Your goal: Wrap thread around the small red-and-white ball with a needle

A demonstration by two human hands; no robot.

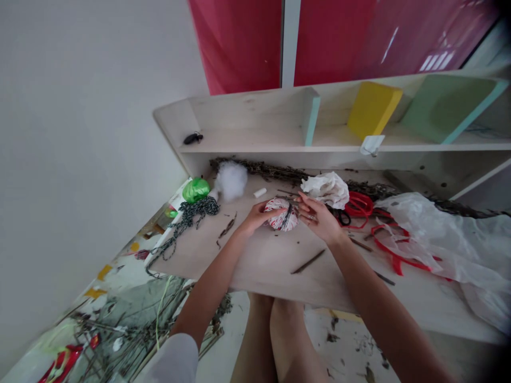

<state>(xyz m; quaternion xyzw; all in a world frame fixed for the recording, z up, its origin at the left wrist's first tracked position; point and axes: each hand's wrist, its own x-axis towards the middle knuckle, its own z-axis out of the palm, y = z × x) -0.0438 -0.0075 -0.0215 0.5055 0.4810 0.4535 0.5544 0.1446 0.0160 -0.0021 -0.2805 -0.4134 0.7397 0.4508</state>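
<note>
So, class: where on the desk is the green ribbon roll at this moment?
In the head view the green ribbon roll sits at the desk's far left corner, beside the white stuffing tuft and just above the dark speckled cord, left of both hands.

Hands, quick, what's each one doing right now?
Left hand: closed on the wrapped ball.
Right hand: fingers on the same ball, grip unclear.

Red-and-white cord ball (281, 215) on desk (275, 260)
</note>
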